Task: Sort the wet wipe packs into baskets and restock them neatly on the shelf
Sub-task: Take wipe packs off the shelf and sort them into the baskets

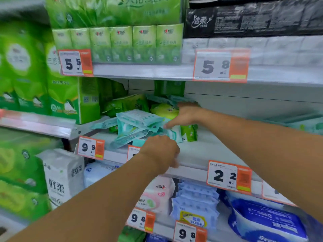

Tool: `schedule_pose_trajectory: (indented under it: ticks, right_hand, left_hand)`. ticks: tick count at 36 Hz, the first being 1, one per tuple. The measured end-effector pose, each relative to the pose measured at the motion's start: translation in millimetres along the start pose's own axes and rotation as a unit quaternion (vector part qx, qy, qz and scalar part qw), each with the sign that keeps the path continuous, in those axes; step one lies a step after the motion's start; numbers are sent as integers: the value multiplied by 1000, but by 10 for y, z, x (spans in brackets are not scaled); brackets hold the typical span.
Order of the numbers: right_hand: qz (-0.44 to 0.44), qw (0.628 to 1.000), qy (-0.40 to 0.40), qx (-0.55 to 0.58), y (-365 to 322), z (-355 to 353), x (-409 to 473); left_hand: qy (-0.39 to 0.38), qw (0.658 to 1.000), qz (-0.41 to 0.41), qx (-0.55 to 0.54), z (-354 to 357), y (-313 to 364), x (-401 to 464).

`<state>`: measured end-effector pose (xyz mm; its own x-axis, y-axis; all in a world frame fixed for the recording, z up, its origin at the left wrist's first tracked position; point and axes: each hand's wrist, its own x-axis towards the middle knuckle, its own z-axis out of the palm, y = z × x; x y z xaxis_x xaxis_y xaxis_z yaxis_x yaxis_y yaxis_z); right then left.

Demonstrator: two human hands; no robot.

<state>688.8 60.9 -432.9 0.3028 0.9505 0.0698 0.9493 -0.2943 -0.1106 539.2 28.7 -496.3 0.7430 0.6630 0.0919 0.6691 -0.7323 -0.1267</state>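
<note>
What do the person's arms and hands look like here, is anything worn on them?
Both forearms are bare as far as the frame shows: no sleeves, gloves, watch or bracelet visible. The left hand and the right hand show no rings that can be made out, though motion blur softens the fingers.

Hands in view: two, the left hand (160, 151) and the right hand (185, 116). Orange-edged price tags (221, 66): seven legible, an eighth partly hidden. Green tissue packs (120, 43) on the top shelf: six. Teal wet wipe packs (138, 123): several (heaped; exact count undeterminable).
</note>
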Motion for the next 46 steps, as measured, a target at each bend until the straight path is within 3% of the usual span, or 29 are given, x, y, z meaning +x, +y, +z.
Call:
schedule_pose_trajectory:
  ticks: [4,8,11,15,20,27,29,34,37,39,42,44,46]
  right_hand:
    - [22,987,-152,-54,-53,-78,321]
    - [18,989,-128,-75,174,-99,441]
    - [-18,993,-113,-3,387,8,434]
    - [-57,996,32,57,575,138,353]
    - [-46,974,130,180,788,287,164]
    - [5,944,90,317,1412,76,-673]
    - [23,924,92,371,1611,66,-841]
    - [96,770,146,614,1725,296,-861]
    - [105,723,163,663,1728,400,-800]
    - [105,724,128,669,1750,460,-826]
    - [99,797,55,594,1765,537,-858]
    - [105,817,84,561,1722,557,-827]
    - [129,806,124,564,1562,474,-877]
  left_hand:
    - [18,1000,1,3,46,-3,17]
    - [19,1000,10,-2,25,-17,28]
    - [15,1000,16,-6,23,-13,12]
    - [13,1000,8,-6,9,19,-35]
    - [14,1000,-12,7,16,65,-86]
    - [8,999,-36,14,24,114,-67]
    - [1,999,-41,12,11,108,-41]
    - [-14,999,-49,-5,-4,101,-2]
    - [-16,998,-52,-15,-12,96,-9]
    - [-14,998,-57,-20,-11,110,-25]
    - [-12,997,-65,-25,18,133,-24]
    - [-17,997,-70,-29,20,142,-29]
    - [-24,996,-74,-38,18,147,-31]
